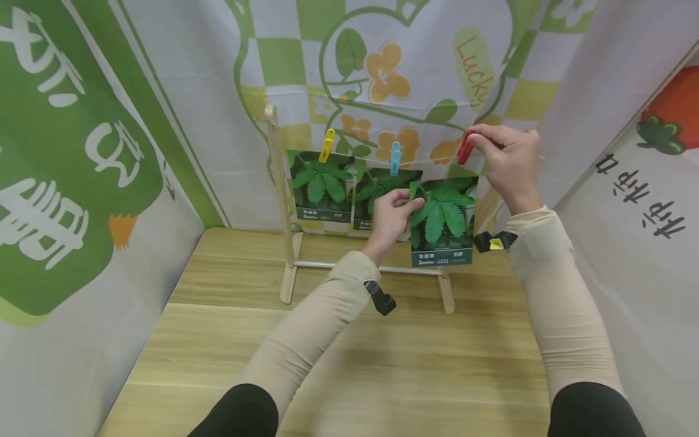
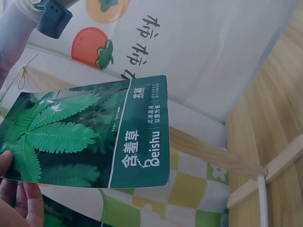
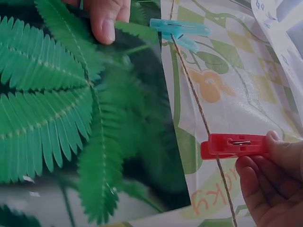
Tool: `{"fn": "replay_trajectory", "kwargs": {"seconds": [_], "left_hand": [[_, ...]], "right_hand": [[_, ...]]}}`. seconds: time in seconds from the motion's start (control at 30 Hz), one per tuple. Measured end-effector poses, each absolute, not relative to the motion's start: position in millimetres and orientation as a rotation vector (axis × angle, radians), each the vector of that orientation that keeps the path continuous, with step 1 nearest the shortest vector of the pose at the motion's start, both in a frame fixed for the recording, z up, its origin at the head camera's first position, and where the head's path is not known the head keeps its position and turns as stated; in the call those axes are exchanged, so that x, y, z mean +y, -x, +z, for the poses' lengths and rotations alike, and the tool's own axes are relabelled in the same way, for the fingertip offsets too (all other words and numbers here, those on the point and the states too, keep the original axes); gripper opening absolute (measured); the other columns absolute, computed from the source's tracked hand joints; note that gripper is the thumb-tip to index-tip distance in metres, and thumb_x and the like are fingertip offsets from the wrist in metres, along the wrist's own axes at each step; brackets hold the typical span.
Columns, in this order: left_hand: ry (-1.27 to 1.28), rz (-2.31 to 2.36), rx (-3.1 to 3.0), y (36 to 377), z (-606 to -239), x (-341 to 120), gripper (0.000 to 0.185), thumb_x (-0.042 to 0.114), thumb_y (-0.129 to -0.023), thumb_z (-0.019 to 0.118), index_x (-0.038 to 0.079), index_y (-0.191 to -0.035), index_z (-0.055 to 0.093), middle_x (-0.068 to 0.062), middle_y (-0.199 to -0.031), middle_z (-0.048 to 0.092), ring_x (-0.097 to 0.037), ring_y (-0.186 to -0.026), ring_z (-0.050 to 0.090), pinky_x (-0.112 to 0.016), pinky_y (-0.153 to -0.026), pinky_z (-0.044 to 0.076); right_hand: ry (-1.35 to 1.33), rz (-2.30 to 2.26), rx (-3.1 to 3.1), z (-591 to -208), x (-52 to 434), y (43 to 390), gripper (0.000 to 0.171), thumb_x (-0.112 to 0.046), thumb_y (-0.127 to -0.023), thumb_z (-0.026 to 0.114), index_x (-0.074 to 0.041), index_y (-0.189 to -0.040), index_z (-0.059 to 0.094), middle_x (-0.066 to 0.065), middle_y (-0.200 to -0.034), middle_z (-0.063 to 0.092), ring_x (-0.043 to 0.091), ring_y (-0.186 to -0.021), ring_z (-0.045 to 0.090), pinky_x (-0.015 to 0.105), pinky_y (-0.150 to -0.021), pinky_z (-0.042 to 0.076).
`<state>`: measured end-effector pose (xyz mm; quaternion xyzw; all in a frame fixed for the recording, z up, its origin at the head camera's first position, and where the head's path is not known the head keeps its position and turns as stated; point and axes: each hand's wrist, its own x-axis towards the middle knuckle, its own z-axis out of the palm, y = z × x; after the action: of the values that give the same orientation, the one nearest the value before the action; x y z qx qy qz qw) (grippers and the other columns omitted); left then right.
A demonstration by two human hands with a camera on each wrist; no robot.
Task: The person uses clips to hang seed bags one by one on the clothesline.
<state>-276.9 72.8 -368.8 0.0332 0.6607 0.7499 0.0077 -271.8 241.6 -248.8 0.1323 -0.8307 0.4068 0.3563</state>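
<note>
My left hand pinches the left edge of a seed packet printed with green fern-like leaves, held in front of a string. Between the thumb and fingers of my right hand is a red clothespin, whose front end lies at the string. A gap separates the clothespin from the packet. Two similar packets hang on the string: the left packet under a yellow clothespin, the middle packet under a blue clothespin. My left hand partly covers the middle one.
The string runs between posts of a wooden stand with a white lower bar. It stands on a wood-grain table. Behind hangs a patterned cloth, with printed panels at the left and right sides.
</note>
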Motion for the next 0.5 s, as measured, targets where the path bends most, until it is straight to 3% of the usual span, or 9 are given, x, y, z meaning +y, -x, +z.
{"fn": "replay_trajectory", "kwargs": {"seconds": [0.17, 0.5], "left_hand": [[-0.136, 2.374, 2.056, 278.5, -364.8, 81.9, 0.021, 0.013, -0.087, 0.073, 0.002, -0.104, 0.07, -0.016, -0.103, 0.073, -0.007, -0.076, 0.061, -0.02, -0.066, 0.05], [-0.129, 2.392, 2.083, 280.0, -358.5, 91.7, 0.022, 0.014, -0.087, 0.073, 0.002, -0.105, 0.07, -0.015, -0.099, 0.073, -0.006, -0.073, 0.059, -0.018, -0.059, 0.046]], "right_hand": [[-0.351, 0.976, -2.209, -252.2, 244.1, 271.8, 0.015, -0.016, -0.087, 0.073, -0.003, -0.092, 0.078, 0.004, -0.085, 0.077, -0.015, -0.062, 0.052, 0.027, -0.091, 0.015], [-0.352, 0.909, -2.249, -258.1, 247.5, 271.9, 0.014, -0.013, -0.087, 0.073, -0.001, -0.093, 0.077, 0.023, -0.09, 0.074, -0.017, -0.061, 0.046, 0.02, -0.086, 0.02]]}}
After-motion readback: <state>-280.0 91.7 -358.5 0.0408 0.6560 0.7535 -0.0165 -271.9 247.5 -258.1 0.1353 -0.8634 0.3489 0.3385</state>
